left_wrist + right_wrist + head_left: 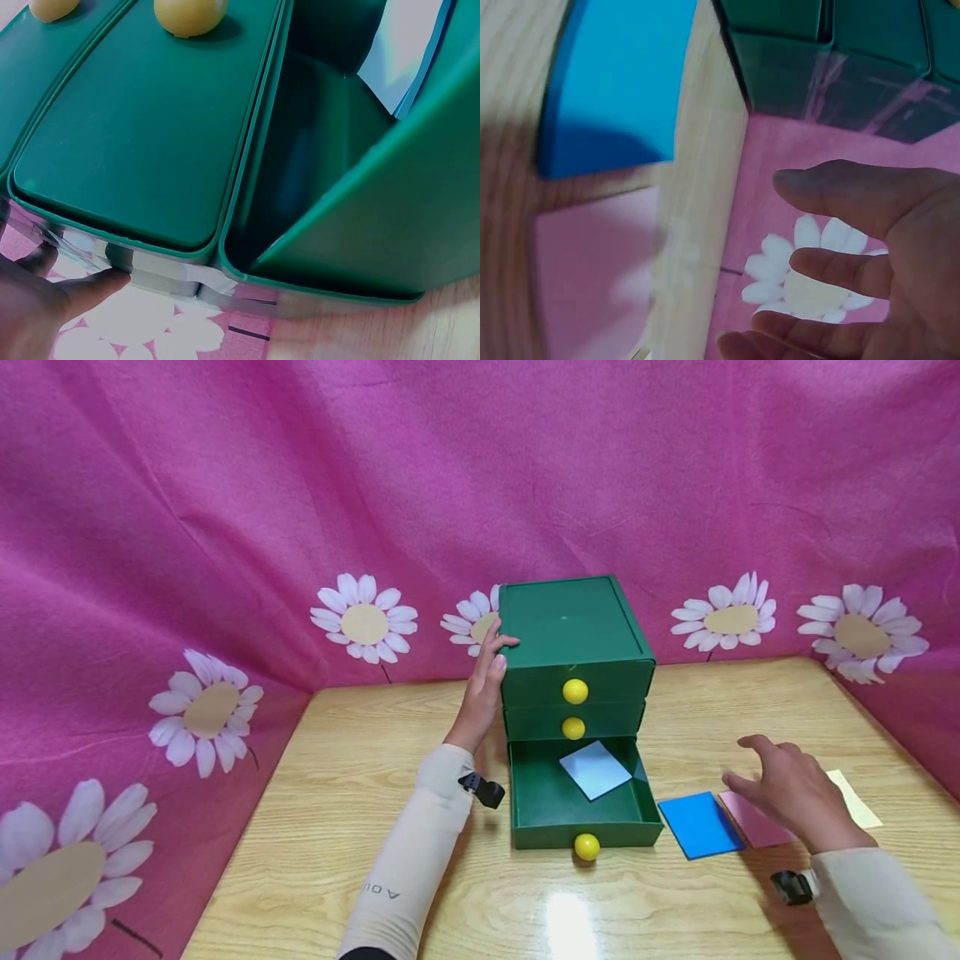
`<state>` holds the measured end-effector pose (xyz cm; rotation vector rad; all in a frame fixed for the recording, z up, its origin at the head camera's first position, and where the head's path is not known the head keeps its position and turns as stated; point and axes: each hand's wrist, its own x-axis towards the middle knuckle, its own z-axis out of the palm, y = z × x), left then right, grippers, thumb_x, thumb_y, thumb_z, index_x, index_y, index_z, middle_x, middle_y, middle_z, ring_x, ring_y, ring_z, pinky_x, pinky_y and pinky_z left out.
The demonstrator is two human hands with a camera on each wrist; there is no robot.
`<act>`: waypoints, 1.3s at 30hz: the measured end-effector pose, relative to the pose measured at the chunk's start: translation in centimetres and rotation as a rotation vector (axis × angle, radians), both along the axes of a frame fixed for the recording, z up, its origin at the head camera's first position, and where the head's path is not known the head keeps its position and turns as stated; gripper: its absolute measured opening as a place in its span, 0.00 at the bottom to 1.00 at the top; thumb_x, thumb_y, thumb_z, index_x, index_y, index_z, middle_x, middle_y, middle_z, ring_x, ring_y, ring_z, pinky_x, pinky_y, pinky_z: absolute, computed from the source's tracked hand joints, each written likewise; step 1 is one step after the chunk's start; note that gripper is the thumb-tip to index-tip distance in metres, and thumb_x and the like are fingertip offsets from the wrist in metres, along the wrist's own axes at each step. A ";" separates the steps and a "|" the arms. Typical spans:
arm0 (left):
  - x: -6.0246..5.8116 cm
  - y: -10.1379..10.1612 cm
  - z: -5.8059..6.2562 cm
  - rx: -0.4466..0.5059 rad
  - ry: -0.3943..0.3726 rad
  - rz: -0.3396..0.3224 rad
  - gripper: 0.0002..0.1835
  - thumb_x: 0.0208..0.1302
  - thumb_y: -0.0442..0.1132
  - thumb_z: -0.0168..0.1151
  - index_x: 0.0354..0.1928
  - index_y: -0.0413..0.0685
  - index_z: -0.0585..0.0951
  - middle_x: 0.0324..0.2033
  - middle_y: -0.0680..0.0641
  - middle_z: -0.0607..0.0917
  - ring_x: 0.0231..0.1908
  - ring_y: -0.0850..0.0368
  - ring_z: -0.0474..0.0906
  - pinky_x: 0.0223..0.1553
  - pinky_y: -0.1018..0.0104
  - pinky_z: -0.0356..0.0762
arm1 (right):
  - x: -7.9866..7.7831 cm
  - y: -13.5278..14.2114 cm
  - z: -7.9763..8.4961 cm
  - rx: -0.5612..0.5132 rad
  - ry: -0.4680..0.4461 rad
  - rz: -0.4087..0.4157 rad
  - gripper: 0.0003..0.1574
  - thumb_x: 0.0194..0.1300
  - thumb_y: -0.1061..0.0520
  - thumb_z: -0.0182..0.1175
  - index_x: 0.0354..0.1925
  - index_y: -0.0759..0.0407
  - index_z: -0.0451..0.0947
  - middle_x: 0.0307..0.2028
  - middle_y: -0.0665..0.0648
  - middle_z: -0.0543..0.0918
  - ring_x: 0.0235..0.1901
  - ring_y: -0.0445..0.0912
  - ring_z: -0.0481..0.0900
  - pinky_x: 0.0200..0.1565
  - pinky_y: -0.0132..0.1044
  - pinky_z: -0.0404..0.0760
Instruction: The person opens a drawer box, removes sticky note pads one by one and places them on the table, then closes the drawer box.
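Note:
A green cabinet of small drawers (577, 622) with yellow round knobs stands on the table, its bottom drawer (547, 837) pulled out. Inside that drawer lies a light blue pad of sticky notes (596, 769). My left hand (480, 693) rests against the cabinet's left side, fingertips at the top edge. Over the table to the right hovers my right hand (798, 789), fingers spread and holding nothing. Beneath and beside it are a pink pad (756, 820), partly covered by the hand, and a blue pad (701, 827). A pale yellow pad (857, 802) shows behind the hand.
The wooden table (337, 827) is bounded by a pink cloth (420, 485) with white daisies at the back and sides. The open drawer juts toward the front, and the blue pad lies close to its right corner.

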<state>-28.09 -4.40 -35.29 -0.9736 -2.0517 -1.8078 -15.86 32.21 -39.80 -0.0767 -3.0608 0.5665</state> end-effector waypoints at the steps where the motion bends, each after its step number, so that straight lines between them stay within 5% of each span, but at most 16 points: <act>1: 0.0 0.0 0.0 0.001 -0.001 0.001 0.21 0.68 0.44 0.34 0.59 0.43 0.62 0.69 0.45 0.45 0.67 0.55 0.42 0.61 0.42 0.46 | -0.1 -0.3 0.1 0.002 0.000 0.003 0.45 0.50 0.40 0.63 0.57 0.64 0.61 0.37 0.71 0.71 0.37 0.66 0.68 0.29 0.57 0.70; 22: 0.3 0.1 0.5 -0.012 -0.003 0.021 0.21 0.67 0.41 0.34 0.59 0.42 0.62 0.69 0.45 0.45 0.67 0.52 0.42 0.61 0.43 0.46 | -1.2 -7.0 1.8 0.044 0.028 0.106 0.39 0.53 0.41 0.61 0.57 0.60 0.65 0.51 0.74 0.68 0.49 0.69 0.64 0.36 0.63 0.71; 39: 0.1 0.1 0.4 -0.012 -0.005 0.025 0.21 0.67 0.43 0.34 0.58 0.41 0.63 0.69 0.45 0.45 0.68 0.52 0.41 0.61 0.42 0.44 | -0.9 -11.0 1.8 0.042 0.096 0.208 0.32 0.53 0.44 0.62 0.53 0.59 0.71 0.49 0.69 0.73 0.48 0.62 0.70 0.39 0.59 0.73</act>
